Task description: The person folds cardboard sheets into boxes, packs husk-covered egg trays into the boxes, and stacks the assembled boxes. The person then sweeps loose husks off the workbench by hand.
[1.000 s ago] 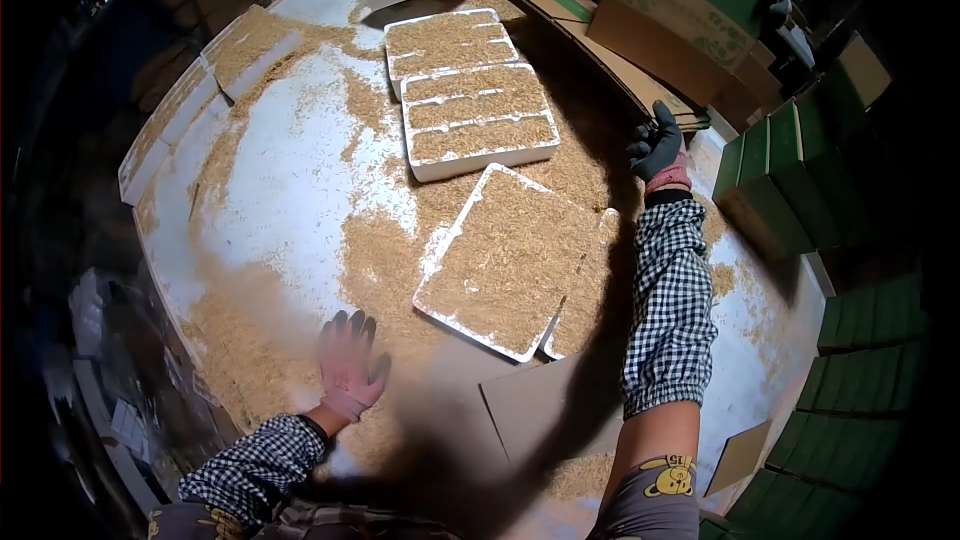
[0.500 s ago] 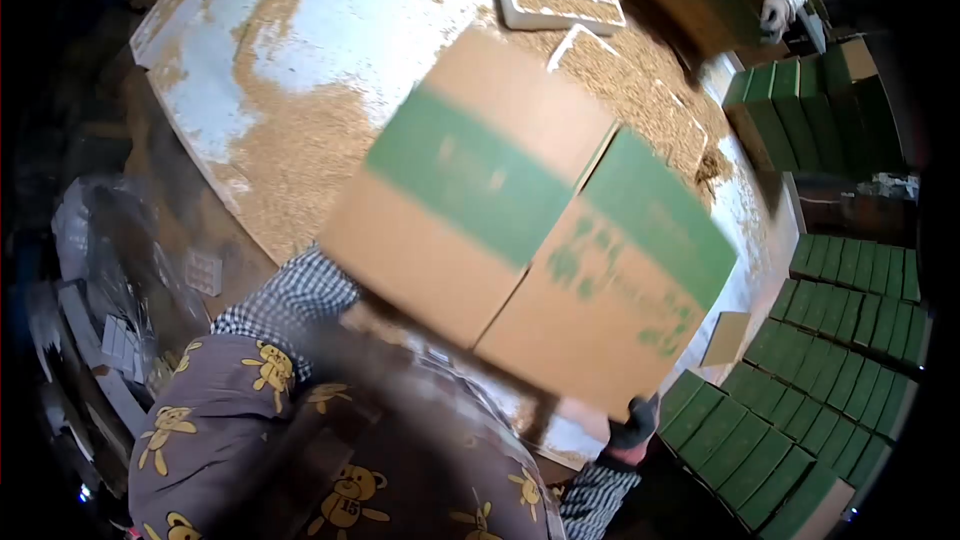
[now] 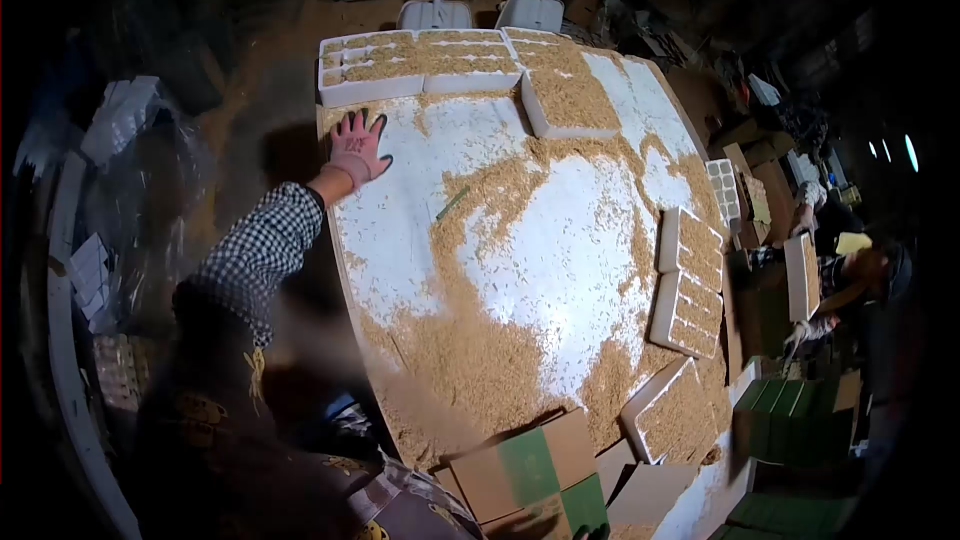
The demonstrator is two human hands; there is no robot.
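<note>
My left hand [image 3: 358,150], in a pink glove with dark fingertips, is spread near the table's far left edge, below a row of white foam trays [image 3: 370,91] filled with brown husks. Nothing is in it. At the bottom edge, only dark fingertips of my right hand [image 3: 592,532] show, curled at the lower edge of a brown and green cardboard carton [image 3: 500,480]. The rest of that hand is out of frame. Beside the carton lies a tilted husk-filled tray [image 3: 680,418].
Loose husks cover parts of the white table [image 3: 560,240]. Two compartmented trays [image 3: 690,315] stand along its right side. Beyond them a co-worker holds a white tray [image 3: 801,278]. Green cartons [image 3: 790,415] stand at the lower right. Plastic wrapping [image 3: 150,180] hangs at the left.
The view has swung left. The carton has moved from in front of me to the bottom of the view. My left hand, hidden behind it before, now shows spread at the far left of the table.
</note>
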